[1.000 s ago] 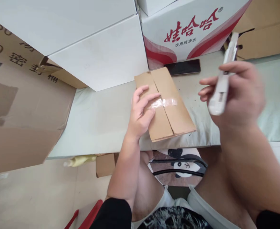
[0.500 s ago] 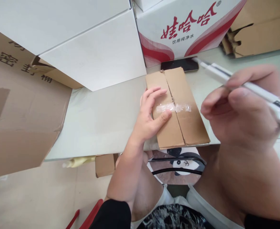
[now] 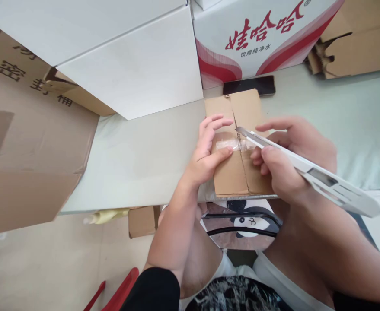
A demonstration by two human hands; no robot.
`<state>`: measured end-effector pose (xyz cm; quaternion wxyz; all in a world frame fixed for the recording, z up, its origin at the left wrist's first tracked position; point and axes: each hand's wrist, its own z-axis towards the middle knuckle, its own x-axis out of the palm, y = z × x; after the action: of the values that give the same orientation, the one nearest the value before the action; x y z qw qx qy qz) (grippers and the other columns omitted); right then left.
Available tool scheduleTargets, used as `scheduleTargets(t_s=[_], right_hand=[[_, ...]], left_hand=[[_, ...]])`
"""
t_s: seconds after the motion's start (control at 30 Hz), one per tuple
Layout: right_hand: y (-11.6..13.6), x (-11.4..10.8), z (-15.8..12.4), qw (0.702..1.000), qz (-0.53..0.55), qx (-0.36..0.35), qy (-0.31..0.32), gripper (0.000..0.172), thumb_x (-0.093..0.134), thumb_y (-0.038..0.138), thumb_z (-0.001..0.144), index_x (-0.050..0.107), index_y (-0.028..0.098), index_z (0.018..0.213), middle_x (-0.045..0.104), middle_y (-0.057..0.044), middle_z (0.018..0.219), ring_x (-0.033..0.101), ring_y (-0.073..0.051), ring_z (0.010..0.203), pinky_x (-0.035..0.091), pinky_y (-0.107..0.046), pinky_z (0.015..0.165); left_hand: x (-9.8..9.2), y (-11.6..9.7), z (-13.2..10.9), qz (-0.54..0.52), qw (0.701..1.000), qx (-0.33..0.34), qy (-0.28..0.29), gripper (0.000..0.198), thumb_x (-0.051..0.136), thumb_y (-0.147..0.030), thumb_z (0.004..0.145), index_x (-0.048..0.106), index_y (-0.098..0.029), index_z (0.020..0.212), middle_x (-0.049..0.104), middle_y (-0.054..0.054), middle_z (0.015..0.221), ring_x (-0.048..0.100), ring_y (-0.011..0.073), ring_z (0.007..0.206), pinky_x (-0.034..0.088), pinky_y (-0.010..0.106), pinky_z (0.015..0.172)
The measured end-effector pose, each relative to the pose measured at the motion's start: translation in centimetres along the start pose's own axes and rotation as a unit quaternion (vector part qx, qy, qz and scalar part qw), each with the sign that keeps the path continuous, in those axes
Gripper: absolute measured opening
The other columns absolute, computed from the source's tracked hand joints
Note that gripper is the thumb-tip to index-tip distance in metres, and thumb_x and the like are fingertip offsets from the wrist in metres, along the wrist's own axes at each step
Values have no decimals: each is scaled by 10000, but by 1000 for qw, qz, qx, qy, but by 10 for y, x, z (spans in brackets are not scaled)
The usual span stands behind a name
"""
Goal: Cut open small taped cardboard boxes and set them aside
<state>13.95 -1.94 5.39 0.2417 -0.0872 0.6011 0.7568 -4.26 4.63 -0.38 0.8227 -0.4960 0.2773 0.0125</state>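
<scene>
A flat brown cardboard box (image 3: 230, 172) lies on the table near its front edge. Down its length runs a centre seam, crossed by a strip of clear tape (image 3: 224, 144). My left hand (image 3: 209, 149) rests on the box's left part, fingers apart, its thumb on the tape. In my right hand (image 3: 290, 160) is a white utility knife (image 3: 306, 170), gripped between thumb and fingers over the box's right side. Its metal blade points left, with the tip at the seam just above the tape; whether it touches the cardboard I cannot tell.
Behind the box lies a black phone (image 3: 250, 85), in front of a red-and-white carton (image 3: 257, 47). White boxes (image 3: 138, 69) and a large brown carton (image 3: 34, 142) stand to the left. More cardboard (image 3: 365, 52) sits at the back right. The greenish tabletop (image 3: 151, 160) ends above my lap.
My right hand has brought the utility knife left and down, from beside the box to over its seam. My left hand stays on the box.
</scene>
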Motion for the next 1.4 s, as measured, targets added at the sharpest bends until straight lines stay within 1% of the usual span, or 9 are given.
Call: scheduleTargets(t_s=[0.07, 0.1, 0.27, 0.4, 0.57, 0.67, 0.9, 1.13, 1.4], right_hand=[[2, 1, -2, 1000, 1, -1, 5, 313, 568, 315, 819, 689, 255, 1101, 712, 13, 744, 640, -177, 602, 497, -313, 579], [3, 1, -2, 1000, -3, -4, 1, 309, 562, 317, 814, 698, 252, 1084, 716, 11, 751, 647, -178, 616, 499, -317, 593], [11, 1, -1, 995, -88, -19, -38, 131, 588, 307, 808, 696, 235, 829, 609, 53, 592, 532, -118, 531, 427, -271, 567], [14, 1, 1, 992, -122, -13, -19, 131, 608, 261, 761, 702, 225, 845, 596, 69, 574, 511, -97, 500, 417, -254, 557], [20, 5, -3, 989, -140, 18, -44, 56, 593, 245, 742, 633, 227, 778, 629, 58, 620, 531, -103, 549, 409, -266, 593], [21, 7, -4, 986, -160, 18, -49, 54, 589, 261, 736, 623, 233, 769, 620, 59, 609, 533, -105, 558, 383, -265, 585], [15, 6, -3, 985, -169, 6, -39, 78, 600, 304, 746, 639, 243, 773, 658, 54, 629, 555, -103, 556, 365, -253, 548], [5, 4, 0, 982, -173, -69, -34, 43, 595, 279, 711, 618, 247, 726, 620, 80, 547, 505, -78, 458, 327, -216, 479], [5, 4, 1, 985, -162, -53, -27, 57, 604, 258, 689, 640, 228, 720, 641, 53, 539, 518, -102, 448, 353, -239, 475]], left_hand=[[2, 1, 0, -3, 1000, 3, -6, 597, 485, -719, 934, 465, -316, 1373, 438, 98, 1504, 347, 337, 1510, 323, 535, 1231], [2, 2, 0, 0, 1000, 5, -6, 594, 477, -713, 938, 462, -310, 1375, 438, 100, 1503, 346, 336, 1509, 319, 533, 1232], [3, 1, -1, 26, 999, 25, -8, 556, 459, -648, 963, 447, -291, 1390, 441, 110, 1514, 348, 332, 1501, 284, 517, 1247], [3, 1, -1, 33, 999, 32, -20, 533, 477, -622, 960, 460, -287, 1374, 469, 113, 1497, 389, 323, 1474, 303, 501, 1243], [5, 0, 0, 29, 999, 34, -25, 501, 468, -588, 968, 467, -284, 1366, 482, 114, 1491, 413, 318, 1459, 324, 507, 1232], [6, 1, 0, 20, 999, 38, -30, 498, 460, -592, 971, 469, -279, 1358, 491, 113, 1485, 418, 315, 1459, 324, 506, 1231], [6, 2, 0, 33, 999, 35, -22, 518, 451, -571, 970, 448, -262, 1385, 456, 128, 1514, 391, 319, 1470, 314, 496, 1230], [6, 2, 0, 39, 998, 37, -16, 534, 445, -585, 969, 440, -256, 1389, 452, 131, 1520, 382, 316, 1483, 307, 492, 1234], [5, -1, 0, 15, 999, 29, -29, 504, 497, -580, 949, 469, -268, 1344, 495, 120, 1494, 416, 309, 1465, 313, 495, 1238]])
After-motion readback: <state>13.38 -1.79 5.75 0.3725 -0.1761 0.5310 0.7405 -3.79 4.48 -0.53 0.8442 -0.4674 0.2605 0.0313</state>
